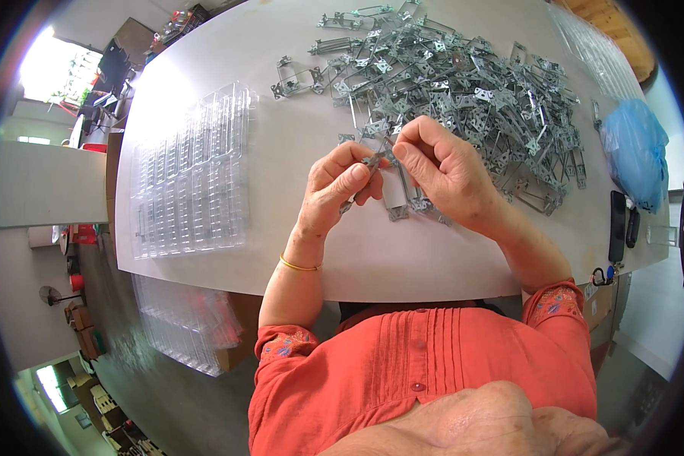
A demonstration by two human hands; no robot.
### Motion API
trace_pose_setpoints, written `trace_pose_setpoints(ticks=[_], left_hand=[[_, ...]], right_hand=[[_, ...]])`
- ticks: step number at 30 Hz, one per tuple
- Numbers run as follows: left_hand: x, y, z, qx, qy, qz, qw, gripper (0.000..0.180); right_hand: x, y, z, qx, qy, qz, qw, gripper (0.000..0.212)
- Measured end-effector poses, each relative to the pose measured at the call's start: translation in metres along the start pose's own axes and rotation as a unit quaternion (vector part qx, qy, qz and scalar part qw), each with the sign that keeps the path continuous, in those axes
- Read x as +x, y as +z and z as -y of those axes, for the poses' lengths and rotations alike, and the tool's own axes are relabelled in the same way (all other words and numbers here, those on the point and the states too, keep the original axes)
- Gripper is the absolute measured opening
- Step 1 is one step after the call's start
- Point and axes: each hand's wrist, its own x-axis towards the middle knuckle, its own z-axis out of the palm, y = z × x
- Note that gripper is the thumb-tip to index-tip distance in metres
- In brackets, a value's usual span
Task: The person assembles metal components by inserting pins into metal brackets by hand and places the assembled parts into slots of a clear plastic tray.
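Over the table, my left hand (331, 184) is closed around a small grey metal bracket (372, 161), gripped between thumb and fingers. One end of the bracket shows beside the thumb and another bit sticks out below the palm. My right hand (450, 169) is raised just to the right, its thumb and curled forefinger pinched together close to the bracket's upper end. What the right fingertips hold is too small to make out. Behind and beneath both hands spreads a large heap of similar metal brackets (463, 95), with thin rods and punched end plates. A few lie loose near my right wrist.
Clear plastic compartment trays (192, 178) lie on the white table (281, 270) at the left. More clear trays (190, 319) sit below the table edge. At the right are a blue plastic bag (635, 152), a black phone-like object (618, 220) and keys (604, 275).
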Motion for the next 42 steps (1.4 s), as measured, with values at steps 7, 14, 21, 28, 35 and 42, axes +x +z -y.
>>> trace_pose_setpoints(ticks=[7, 14, 21, 28, 35, 42], left_hand=[[0.000, -0.004, 0.005, -0.089, 0.019, -0.013, 0.996, 0.039], [0.000, 0.004, 0.008, 0.017, 0.020, -0.016, 1.000, 0.035], [0.000, -0.005, 0.004, -0.040, 0.019, -0.008, 0.999, 0.031], [0.002, -0.002, 0.004, -0.048, -0.023, 0.037, 0.998, 0.045], [0.004, -0.015, 0.011, -0.276, 0.042, 0.105, 0.954, 0.066], [0.002, 0.002, 0.007, -0.191, 0.105, 0.013, 0.976, 0.064]], right_hand=[[-0.005, 0.003, 0.011, -0.037, 0.027, 0.046, 0.998, 0.009], [-0.005, 0.005, 0.006, -0.036, 0.034, 0.029, 0.998, 0.009], [0.004, -0.007, 0.003, -0.135, -0.080, 0.014, 0.987, 0.004], [0.006, -0.002, -0.004, -0.088, -0.185, 0.044, 0.978, 0.006], [0.007, -0.004, 0.002, 0.115, 0.025, -0.018, 0.993, 0.008], [0.016, -0.005, -0.011, 0.185, 0.106, -0.046, 0.976, 0.014]])
